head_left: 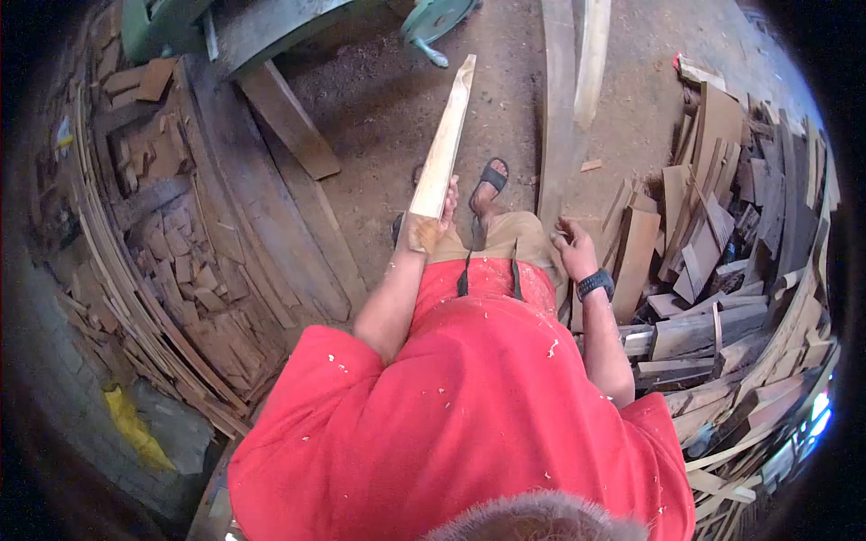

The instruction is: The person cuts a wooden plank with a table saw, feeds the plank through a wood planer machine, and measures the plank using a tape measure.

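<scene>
My left hand (448, 202) grips a long, pale wooden board (444, 153) near its lower end, with fingers showing along the right edge. The board points forward and tapers towards its far end, where the tip looks uneven. My right hand (575, 251) hangs beside my right thigh with a dark watch (595, 283) on the wrist. Its fingers are loosely bent and apart, and I see nothing in them.
A green machine (280, 32) with a handwheel (437, 20) stands ahead. Stacked offcuts (713, 225) fill the right side; more scraps (185, 261) and long planks (262, 207) lie left. Long boards (559, 108) rest on the dirt floor ahead.
</scene>
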Available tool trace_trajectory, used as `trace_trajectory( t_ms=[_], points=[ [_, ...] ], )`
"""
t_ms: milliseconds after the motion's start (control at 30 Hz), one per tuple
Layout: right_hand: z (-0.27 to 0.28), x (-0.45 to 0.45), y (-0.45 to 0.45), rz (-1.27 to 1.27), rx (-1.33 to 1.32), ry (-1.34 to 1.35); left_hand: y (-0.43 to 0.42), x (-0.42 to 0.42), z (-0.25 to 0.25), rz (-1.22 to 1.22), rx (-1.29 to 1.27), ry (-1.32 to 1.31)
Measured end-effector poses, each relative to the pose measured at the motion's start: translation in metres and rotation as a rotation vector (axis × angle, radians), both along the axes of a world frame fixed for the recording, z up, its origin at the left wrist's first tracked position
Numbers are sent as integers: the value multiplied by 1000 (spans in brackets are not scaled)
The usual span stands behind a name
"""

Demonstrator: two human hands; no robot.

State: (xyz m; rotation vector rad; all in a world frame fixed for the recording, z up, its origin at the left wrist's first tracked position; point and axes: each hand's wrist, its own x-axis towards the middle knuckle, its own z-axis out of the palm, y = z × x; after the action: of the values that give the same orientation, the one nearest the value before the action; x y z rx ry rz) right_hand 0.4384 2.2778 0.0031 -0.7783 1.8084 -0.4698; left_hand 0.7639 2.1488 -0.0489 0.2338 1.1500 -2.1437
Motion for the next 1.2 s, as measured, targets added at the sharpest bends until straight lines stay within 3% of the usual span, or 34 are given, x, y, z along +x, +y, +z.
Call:
trace_trajectory(
  t_ms=[167,233,333,433,533,600,633,833,900,1033,1100,1200],
  points=[
    [-38,26,-32,-28,50,-59,35,32,-5,-93,-103,-119],
    [-40,56,-59,-211,180,-288,47,49,-10,-89,-207,-196],
    [-44,110,-102,-272,252,-440,61,78,-30,-112,-207,-179],
    [-65,160,-132,-230,417,-567,67,102,-24,-111,-122,-180],
    [-61,217,-139,-116,450,-510,66,118,-16,-115,-36,-210],
    [-70,247,-130,-111,467,-619,71,133,8,-327,-258,-626],
    [-74,258,-130,-114,459,-725,68,135,15,-318,-252,-626],
    [-126,269,-110,-366,518,-759,75,156,3,-631,-214,-633],
    [-98,271,-110,-568,476,-864,73,164,4,-715,-247,-655],
    [-98,270,-98,-629,577,-885,61,165,27,-867,-361,-747],
    [-162,276,-64,-551,498,-827,66,164,19,-853,-579,-863],
    [-169,294,-47,-579,361,-660,68,170,10,-902,-597,-934]
  ],
)
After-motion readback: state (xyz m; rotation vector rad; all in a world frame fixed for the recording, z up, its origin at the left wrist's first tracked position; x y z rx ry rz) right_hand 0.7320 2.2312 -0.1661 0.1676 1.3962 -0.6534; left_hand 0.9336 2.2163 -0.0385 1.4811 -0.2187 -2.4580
